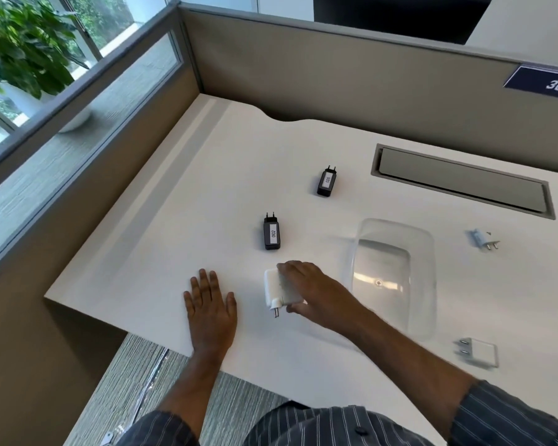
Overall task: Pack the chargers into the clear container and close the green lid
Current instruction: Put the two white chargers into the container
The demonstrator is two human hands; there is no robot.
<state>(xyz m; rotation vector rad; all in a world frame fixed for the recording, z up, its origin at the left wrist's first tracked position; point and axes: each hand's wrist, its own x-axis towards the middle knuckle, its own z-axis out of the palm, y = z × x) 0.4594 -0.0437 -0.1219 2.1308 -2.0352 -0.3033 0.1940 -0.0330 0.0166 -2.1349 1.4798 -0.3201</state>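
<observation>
My right hand point(313, 289) is closed around a large white charger point(273, 289) near the desk's front edge, its round plug pointing toward me. My left hand point(211, 305) lies flat and open on the desk to its left. The clear container point(397, 233) stands open and holds nothing, just right of my right hand. Two black chargers lie beyond: one labelled 002 point(272, 234), one labelled 026 point(327, 182). A small white charger point(482, 240) lies right of the container, and a square white charger point(479, 352) sits at the front right. No green lid is in view.
The white desk point(174, 220) is boxed in by beige partition walls at the back and left. A grey cable hatch point(461, 181) is set into the desk behind the container. A potted plant point(23, 43) stands beyond the left partition.
</observation>
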